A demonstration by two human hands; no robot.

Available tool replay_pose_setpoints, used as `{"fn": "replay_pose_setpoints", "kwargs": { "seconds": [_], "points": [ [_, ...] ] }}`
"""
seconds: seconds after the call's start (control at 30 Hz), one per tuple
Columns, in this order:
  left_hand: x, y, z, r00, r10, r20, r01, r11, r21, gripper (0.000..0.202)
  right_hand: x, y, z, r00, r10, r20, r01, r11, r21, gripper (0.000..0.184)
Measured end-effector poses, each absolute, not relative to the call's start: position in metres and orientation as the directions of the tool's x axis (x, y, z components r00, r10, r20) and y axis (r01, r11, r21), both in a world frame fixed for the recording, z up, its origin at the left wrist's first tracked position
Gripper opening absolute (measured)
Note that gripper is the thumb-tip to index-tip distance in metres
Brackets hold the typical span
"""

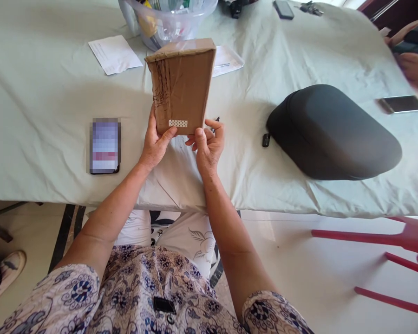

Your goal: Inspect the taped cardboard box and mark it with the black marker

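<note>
Cardboard box [181,86] stands upright over the desk [38,102], my left grip [156,141] and right grip [207,146] both clasping its lower end.

No words, numbers or brand names can be read. A small white sticker [178,123] is seen low on the cardboard box [181,83], but only a dotted pattern is shown on it. The screen of the phone [105,145] is blurred out. Faint print is carried by the sheet of paper [114,54], too small to be made out.
</note>
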State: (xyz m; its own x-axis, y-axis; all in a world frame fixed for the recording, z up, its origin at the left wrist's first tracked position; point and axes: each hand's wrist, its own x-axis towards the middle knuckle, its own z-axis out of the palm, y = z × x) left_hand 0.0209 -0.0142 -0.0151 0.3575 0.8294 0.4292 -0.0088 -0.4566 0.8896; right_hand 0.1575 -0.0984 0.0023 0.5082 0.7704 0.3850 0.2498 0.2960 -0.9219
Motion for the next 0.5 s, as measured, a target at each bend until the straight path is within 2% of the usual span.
{"fn": "replay_pose_setpoints", "kwargs": {
  "seconds": [0.13,0.27,0.4,0.5],
  "points": [
    [0.013,-0.013,-0.006,0.378,0.861,0.341,-0.080,-0.336,0.938,0.099,0.153,-0.096,0.004,0.511,0.785,0.350,0.204,0.285,-0.937,0.060],
    [0.008,-0.008,-0.004,0.312,0.843,0.439,-0.046,-0.448,0.893,0.091,0.149,-0.097,0.006,0.494,0.819,0.292,0.185,0.229,-0.956,0.063],
    [0.008,-0.011,-0.004,0.272,0.823,0.499,0.042,-0.528,0.848,0.094,0.152,-0.099,0.004,0.447,0.855,0.261,0.293,0.135,-0.946,0.054],
    [0.008,-0.017,-0.003,0.234,0.829,0.508,0.180,-0.550,0.816,0.105,0.155,-0.099,-0.001,0.391,0.874,0.288,0.426,0.105,-0.898,0.042]
  ]
}}
